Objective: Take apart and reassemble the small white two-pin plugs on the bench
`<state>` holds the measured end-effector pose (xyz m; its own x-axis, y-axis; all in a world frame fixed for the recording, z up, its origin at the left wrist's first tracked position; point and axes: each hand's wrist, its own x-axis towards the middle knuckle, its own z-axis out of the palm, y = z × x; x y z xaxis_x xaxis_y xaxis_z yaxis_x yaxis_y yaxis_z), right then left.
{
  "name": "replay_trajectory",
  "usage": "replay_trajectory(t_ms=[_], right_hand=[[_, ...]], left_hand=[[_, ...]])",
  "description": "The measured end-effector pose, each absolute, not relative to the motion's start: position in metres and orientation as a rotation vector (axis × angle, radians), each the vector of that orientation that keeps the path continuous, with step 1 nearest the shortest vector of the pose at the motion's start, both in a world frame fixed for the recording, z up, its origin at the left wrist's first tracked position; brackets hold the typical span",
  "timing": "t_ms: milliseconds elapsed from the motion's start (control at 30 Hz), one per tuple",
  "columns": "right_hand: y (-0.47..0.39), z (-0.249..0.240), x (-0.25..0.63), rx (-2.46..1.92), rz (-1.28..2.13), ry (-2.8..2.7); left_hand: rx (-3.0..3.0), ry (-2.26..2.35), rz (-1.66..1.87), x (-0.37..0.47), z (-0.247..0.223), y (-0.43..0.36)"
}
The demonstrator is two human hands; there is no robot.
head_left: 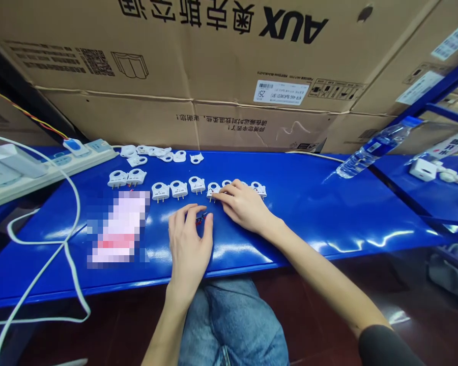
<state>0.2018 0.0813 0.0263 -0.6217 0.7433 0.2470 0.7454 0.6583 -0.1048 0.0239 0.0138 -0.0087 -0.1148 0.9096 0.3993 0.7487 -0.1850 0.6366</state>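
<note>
A row of white two-pin plug housings (179, 189), each with a round ring opening, stands across the blue table. My right hand (246, 207) reaches over the row's right part, fingers bent together, its fingertips against one plug housing (212, 190). Whatever those fingertips pinch is hidden. It covers some housings behind it, while another plug housing (258, 189) shows just past it. Nearer the table edge, my left hand (189, 236) is curled, thumb towards the fingers, around small red and black wired parts (201, 218). Their exact kind is too small to tell.
Loose white plastic pieces (152, 152) lie at the back, with two more plug housings (126, 177) in front. A blurred-out pink and white item (120, 229) is left. White cables (70, 254) run from a power strip (57, 168). A water bottle (374, 150) and cardboard boxes (221, 66) stand behind.
</note>
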Motion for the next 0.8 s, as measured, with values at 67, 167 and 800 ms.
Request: replay_trajectory(t_ms=[67, 167, 800], right_hand=[[0.081, 0.026, 0.202, -1.211, -0.026, -2.611], [0.082, 0.023, 0.203, -1.218, -0.027, -2.604], [0.075, 0.02, 0.193, -0.867, 0.039, -2.69]], left_hand=[[1.977, 1.882, 1.175, 0.023, -0.008, 0.016], [2.061, 1.885, 1.115, 0.02, -0.006, 0.021], [2.476, 1.801, 0.72, -0.006, 0.011, 0.063]])
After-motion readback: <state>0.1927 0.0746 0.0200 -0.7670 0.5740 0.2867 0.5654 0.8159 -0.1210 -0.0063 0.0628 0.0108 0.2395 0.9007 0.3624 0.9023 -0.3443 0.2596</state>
